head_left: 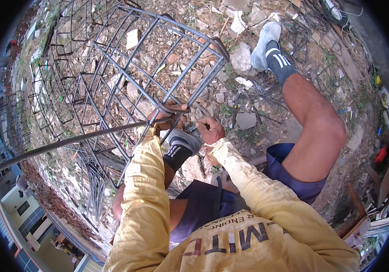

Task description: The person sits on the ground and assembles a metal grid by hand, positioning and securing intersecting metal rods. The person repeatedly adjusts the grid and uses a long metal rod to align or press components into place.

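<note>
A long rebar cage (126, 68) of dark steel bars and square stirrups lies over rubble, reaching up and left. My left hand (169, 115) grips the cage at its near corner, where a stirrup crosses a long bar (67, 143) that runs off to the left. My right hand (210, 129) is just to the right of that joint, fingers closed on a small tool or tie wire (193, 128); which one I cannot tell. Both arms wear yellow sleeves. My legs are bare below dark shorts, in black socks and grey shoes.
Stones, broken concrete and dry leaves cover the ground. More bent stirrups (90, 181) lie stacked at lower left. Loose wire and rods (307, 27) are piled at upper right, with planks and a red object (381, 154) at the right edge.
</note>
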Demonstrator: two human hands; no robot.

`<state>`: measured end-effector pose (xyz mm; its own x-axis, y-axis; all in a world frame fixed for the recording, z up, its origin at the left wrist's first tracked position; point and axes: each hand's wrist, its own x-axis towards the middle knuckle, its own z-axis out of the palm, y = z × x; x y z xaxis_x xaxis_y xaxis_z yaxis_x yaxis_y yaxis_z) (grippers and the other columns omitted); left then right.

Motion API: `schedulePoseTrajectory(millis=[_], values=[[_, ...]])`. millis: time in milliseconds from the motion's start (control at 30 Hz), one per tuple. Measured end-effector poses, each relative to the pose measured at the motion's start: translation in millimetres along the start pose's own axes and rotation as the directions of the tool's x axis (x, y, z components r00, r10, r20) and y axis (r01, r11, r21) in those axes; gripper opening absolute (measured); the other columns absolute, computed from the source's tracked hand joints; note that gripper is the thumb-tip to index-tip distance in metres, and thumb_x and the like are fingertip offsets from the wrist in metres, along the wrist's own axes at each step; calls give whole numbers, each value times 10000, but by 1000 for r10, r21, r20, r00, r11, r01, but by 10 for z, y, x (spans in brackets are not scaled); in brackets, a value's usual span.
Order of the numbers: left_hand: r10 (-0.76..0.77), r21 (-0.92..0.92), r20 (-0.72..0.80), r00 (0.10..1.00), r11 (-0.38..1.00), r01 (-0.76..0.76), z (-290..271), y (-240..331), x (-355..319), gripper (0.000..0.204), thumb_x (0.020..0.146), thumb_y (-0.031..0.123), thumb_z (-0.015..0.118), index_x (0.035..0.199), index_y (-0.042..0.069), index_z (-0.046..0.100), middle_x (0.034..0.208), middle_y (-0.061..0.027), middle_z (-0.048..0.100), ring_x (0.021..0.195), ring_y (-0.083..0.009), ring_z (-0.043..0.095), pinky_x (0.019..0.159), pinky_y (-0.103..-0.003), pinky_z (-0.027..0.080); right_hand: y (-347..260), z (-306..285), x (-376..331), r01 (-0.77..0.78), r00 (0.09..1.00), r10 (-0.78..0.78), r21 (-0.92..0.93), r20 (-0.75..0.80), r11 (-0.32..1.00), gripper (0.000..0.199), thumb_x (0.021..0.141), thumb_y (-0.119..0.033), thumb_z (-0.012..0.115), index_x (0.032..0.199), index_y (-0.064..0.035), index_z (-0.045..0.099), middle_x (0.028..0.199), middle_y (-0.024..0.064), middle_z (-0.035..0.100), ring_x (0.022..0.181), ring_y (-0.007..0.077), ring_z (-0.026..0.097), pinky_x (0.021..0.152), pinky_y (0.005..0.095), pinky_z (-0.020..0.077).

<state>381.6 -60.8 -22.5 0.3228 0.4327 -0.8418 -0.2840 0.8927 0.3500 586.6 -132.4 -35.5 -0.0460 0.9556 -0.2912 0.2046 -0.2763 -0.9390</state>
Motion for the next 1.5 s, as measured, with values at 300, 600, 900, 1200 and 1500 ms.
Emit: schedulePoseTrajectory(millis=[300, 600, 900, 1200, 1500], values=[[123, -78, 147, 981, 991, -112, -18, 99, -339, 203, 862, 162, 707, 1017, 61, 624, 821, -58, 683, 632, -215, 669, 452, -349, 494, -740, -199, 259, 448, 881, -403, -162, 246, 879, 96, 850, -144, 611, 916, -74, 609, 933, 151, 608, 872, 355, 610, 754, 455, 489], [-29, -54, 82, 996, 998, 34, -11, 218, -442, 205, 839, 171, 746, 965, 66, 622, 782, -56, 665, 639, -215, 642, 462, -357, 471, -334, -121, 555, -502, 795, 474, -27, 379, 864, 369, 816, -382, 740, 882, -26, 671, 662, -4, 533, 555, 114, 500, 495, 289, 388], [-69, -34, 67, 995, 997, 71, 109, 502, -883, 214, 865, 178, 719, 1009, 76, 599, 801, -45, 645, 645, -207, 640, 501, -385, 521, -466, -182, 103, -896, 283, 118, 219, 952, 387, 408, 906, -451, 632, 972, -48, 643, 663, -23, 548, 423, 22, 326, 381, 195, 245], [-66, -34, 135, 989, 997, 72, 63, 542, -1044, 278, 856, 141, 708, 1066, 39, 557, 865, -82, 616, 707, -229, 667, 555, -386, 567, 1449, -1101, 1053, -343, 939, 234, -762, -253, 549, 383, 761, -330, 702, 1007, -38, 666, 1016, 186, 682, 945, 352, 648, 834, 441, 507], [-60, -36, 230, 971, 997, 70, 73, 583, -1110, 256, 869, 145, 705, 1056, 43, 565, 885, -58, 614, 694, -158, 640, 555, -315, 542, 2360, -1316, 1482, -37, 843, 521, -953, 132, 301, 333, 807, -232, 649, 1088, -58, 610, 1027, 215, 658, 973, 405, 631, 812, 448, 508]])
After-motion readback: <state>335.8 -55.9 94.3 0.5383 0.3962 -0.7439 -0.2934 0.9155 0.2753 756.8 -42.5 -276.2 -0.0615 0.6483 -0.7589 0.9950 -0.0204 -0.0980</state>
